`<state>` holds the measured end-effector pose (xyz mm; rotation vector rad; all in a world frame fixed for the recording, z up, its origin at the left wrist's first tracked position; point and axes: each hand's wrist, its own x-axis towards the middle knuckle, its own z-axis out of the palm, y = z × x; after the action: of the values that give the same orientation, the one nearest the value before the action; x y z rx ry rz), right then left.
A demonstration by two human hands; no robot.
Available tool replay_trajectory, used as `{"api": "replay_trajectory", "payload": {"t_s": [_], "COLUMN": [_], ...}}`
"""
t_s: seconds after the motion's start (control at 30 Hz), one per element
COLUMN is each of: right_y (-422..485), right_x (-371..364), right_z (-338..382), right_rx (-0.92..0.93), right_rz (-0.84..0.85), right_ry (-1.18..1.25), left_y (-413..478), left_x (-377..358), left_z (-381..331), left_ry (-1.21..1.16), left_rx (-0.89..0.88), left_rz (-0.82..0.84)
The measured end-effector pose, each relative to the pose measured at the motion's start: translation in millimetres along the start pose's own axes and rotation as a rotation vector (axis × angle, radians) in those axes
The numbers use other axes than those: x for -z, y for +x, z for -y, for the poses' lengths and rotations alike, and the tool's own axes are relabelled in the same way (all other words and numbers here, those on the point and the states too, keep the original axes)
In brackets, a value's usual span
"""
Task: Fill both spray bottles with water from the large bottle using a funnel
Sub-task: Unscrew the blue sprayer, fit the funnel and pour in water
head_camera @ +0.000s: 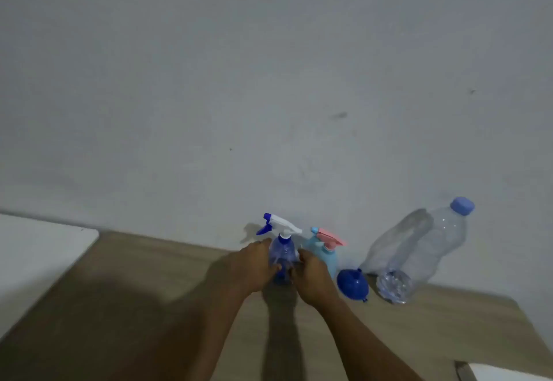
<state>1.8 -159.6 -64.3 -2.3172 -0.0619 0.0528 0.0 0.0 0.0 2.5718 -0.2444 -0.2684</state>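
Note:
A dark blue spray bottle point(282, 250) with a white and blue trigger head stands on the wooden table point(149, 291) near the wall. My left hand point(254, 267) grips its left side and my right hand point(311, 279) grips its right side. Just right of it stands a light blue spray bottle point(326, 256) with a pink trigger head. A blue funnel point(351, 283) lies wide end down beside that. The large clear water bottle point(419, 255) with a blue cap stands at the far right, close to the wall.
A grey wall point(269, 81) rises directly behind the bottles. A white surface point(36, 255) adjoins the table on the left. A white object's corner point(508, 373) shows at the bottom right.

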Motion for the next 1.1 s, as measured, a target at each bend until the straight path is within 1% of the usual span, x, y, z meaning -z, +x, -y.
{"api": "replay_trajectory", "payload": {"t_s": [0.03, 0.13, 0.27, 0.4, 0.53, 0.7, 0.87, 0.97, 1.07, 1.1], "right_y": [4, 8, -10, -58, -116, -181, -219, -227, -235, -236], "right_x": [-4, -6, -7, -3, -5, -9, -11, -11, -9, -8], "right_z": [-3, 1, 4, 12, 12, -2, -7, -10, -7, -3], "right_rx": [0.007, 0.021, 0.039, 0.01, 0.014, -0.062, -0.087, -0.117, -0.131, -0.136], "right_rz": [-0.002, -0.014, -0.064, -0.101, -0.153, -0.183, -0.205, -0.207, -0.222, -0.238], "right_ry": [0.039, 0.072, 0.139, 0.217, 0.272, 0.342, 0.357, 0.354, 0.361, 0.381], "left_y": [5, 13, 3, -28, -73, -132, -171, -181, -184, -183], "left_x": [-2, -11, -20, -33, -51, -81, -107, -112, -119, -121], "left_z": [3, 13, 11, 10, 5, -6, -6, -12, -11, -10], "left_ry": [-0.023, -0.096, -0.137, -0.217, -0.279, -0.398, -0.405, -0.417, -0.36, -0.356], "left_rx": [-0.023, -0.004, -0.017, 0.01, -0.009, -0.003, 0.023, 0.007, -0.05, -0.044], "left_rz": [-0.006, -0.036, -0.122, -0.163, -0.201, -0.234, -0.253, -0.231, -0.217, -0.198]}}
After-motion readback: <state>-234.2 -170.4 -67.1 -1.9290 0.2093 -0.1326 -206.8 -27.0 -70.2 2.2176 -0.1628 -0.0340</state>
